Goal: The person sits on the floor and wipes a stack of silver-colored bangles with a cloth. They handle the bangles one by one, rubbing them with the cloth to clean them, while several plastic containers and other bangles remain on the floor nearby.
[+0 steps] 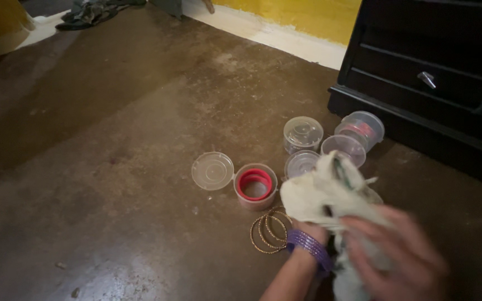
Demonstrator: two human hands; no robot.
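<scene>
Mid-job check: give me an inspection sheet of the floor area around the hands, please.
Surface: bare brown floor, stained and scuffed.
Job's things: pale cloth held in both hands; open round container with red bangles inside, its clear lid beside it; gold bangles loose on the floor.
Clutter: four more clear round containers.
Hands: left hand mostly behind the cloth, purple bangles on its wrist; right hand blurred, on the cloth.
Cables: nothing seen.
Surroundings: black drawer unit, yellow wall.
</scene>
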